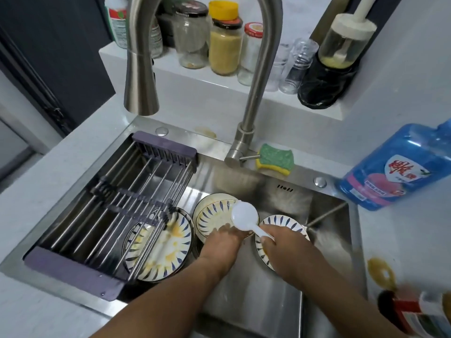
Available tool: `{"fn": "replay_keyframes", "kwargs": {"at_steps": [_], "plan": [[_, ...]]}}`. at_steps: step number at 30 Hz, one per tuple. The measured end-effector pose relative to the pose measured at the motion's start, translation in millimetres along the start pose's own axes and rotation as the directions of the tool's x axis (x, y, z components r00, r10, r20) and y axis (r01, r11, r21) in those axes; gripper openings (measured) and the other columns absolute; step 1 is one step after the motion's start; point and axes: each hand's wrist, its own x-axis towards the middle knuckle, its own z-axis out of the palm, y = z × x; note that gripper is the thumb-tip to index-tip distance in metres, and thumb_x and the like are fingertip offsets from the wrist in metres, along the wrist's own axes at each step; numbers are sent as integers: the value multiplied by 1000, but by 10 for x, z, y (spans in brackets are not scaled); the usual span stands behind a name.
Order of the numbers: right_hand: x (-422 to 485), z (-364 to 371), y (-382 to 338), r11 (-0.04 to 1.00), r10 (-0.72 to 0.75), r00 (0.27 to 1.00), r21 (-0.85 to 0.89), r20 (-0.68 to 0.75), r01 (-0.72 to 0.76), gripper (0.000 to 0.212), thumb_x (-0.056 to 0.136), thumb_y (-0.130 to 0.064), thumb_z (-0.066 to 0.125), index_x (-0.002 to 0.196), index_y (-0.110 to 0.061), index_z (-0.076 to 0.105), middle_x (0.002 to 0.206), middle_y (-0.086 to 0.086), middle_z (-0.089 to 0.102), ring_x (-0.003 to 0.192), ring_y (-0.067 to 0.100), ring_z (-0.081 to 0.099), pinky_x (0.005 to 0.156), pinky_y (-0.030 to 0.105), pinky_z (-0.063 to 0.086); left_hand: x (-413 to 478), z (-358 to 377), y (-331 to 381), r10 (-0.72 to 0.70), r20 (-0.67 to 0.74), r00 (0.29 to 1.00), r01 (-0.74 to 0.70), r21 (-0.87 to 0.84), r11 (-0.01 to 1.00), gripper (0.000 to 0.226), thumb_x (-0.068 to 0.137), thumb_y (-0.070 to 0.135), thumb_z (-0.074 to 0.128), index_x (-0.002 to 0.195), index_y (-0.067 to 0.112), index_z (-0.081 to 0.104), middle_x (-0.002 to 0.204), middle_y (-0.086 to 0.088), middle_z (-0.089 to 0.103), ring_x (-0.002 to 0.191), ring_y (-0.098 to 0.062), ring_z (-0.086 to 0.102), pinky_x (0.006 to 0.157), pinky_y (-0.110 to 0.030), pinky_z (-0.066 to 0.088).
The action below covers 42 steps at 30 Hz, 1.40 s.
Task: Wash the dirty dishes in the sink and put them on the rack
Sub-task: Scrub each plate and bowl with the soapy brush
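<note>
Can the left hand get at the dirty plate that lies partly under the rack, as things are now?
Probably yes: half of the plate lies clear of the rack, beside the left hand. But that hand holds the bowl and must release it.

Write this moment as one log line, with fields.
left hand: holds bowl | right hand: grips spoon by bowl | plate: dirty, in sink, under rack

rack (109,203) left — bowls (212,215) right

Right hand (283,243) grips spoon (244,215); left hand (222,243) holds bowl (211,215).
</note>
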Motion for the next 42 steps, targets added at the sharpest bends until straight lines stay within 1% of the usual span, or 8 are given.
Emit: {"fn": "replay_keyframes", "kwargs": {"at_steps": [9, 13, 23, 29, 34, 37, 40, 42], "plan": [[216, 87, 72, 992, 60, 998, 111, 17, -62, 20, 103, -30, 40, 90, -26, 55, 80, -7, 60, 81, 19, 58, 78, 38, 51, 218, 275, -188, -110, 205, 973, 75, 172, 982, 67, 101, 4, 38, 161, 26, 16, 165, -4, 21, 153, -28, 19, 121, -51, 24], [223, 129, 79, 968, 106, 993, 226, 44, -114, 20, 102, -31, 41, 99, -27, 60, 85, -5, 66, 84, 21, 64, 82, 42, 54, 188, 403, -243, -131, 290, 948, 77, 191, 978, 78, 101, 4, 43, 163, 23, -1, 170, -5, 3, 157, -29, 5, 125, -52, 14], [220, 268, 163, 944, 118, 991, 302, 61, -131, 20, 101, -31, 45, 87, -27, 59, 76, -6, 62, 75, 20, 59, 77, 42, 53, 199, 562, -278, -103, 315, 944, 57, 152, 987, 66, 106, 13, 29, 163, 18, -4, 170, -7, -11, 156, -28, -16, 127, -50, -3], [238, 287, 225, 922, 144, 987, 353, 68, -159, 23, 101, -29, 44, 100, -23, 65, 78, -2, 67, 77, 23, 62, 77, 42, 54, 201, 612, -360, -78, 315, 946, 66, 49, 997, 63, 110, 22, 26, 163, 24, -8, 168, -5, -20, 154, -23, -22, 125, -42, -14], [210, 285, 302, 880, 194, 980, 431, 54, -198, 26, 102, -29, 47, 114, -19, 68, 83, 3, 71, 84, 26, 66, 79, 41, 54, 203, 686, -436, 17, 181, 983, 11, -156, 988, 72, 105, 42, 46, 163, 26, 8, 171, -1, 1, 157, -18, -7, 121, -25, -15], [209, 275, 342, 843, 223, 974, 492, 44, -216, 22, 101, -28, 50, 110, -28, 71, 79, -4, 69, 79, 19, 67, 73, 34, 54, 217, 563, -166, 70, -64, 995, -84, -264, 961, 42, 102, 37, 53, 141, 22, 52, 138, 1, 54, 131, -18, 42, 110, -20, 29], [207, 191, 394, 805, 267, 964, 549, 5, -225, 19, 100, -23, 53, 100, -30, 70, 72, -4, 67, 57, 12, 56, 55, 27, 45, 272, 500, 292, -216, 59, 975, 214, -534, 818, 15, 100, 33, 55, 93, 21, 62, 91, 4, 65, 90, -19, 60, 77, -30, 44], [185, 101, 447, 790, 300, 954, 565, -18, -238, 17, 100, -24, 54, 98, -35, 66, 75, -4, 70, 58, 10, 56, 56, 26, 43, 355, 553, 484, -409, 257, 876, 474, -613, 632, 22, 99, 32, 59, 96, 12, 69, 93, -7, 72, 92, -29, 68, 77, -32, 48]]}}
